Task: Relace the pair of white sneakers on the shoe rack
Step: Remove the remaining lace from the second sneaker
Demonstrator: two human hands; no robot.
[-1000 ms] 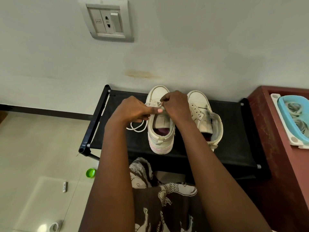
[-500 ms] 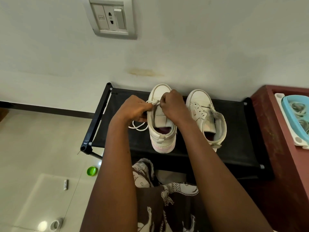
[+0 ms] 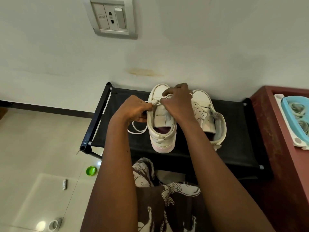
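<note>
Two hands on one sneaker: L hand pinches the lace, R hand curls round it by the toe eyelets. I'd pull flat & even, no twist.

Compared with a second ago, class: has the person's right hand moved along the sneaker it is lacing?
Yes. The right hand has shifted toward the wall, now overlapping the sneaker's toe cap.

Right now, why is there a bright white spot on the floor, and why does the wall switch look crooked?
Head view: the spot on the floor is glare, light bouncing off glossy tile; head view again: the switch plate likely leans because the wide-angle lens bends things near the edges.
</note>
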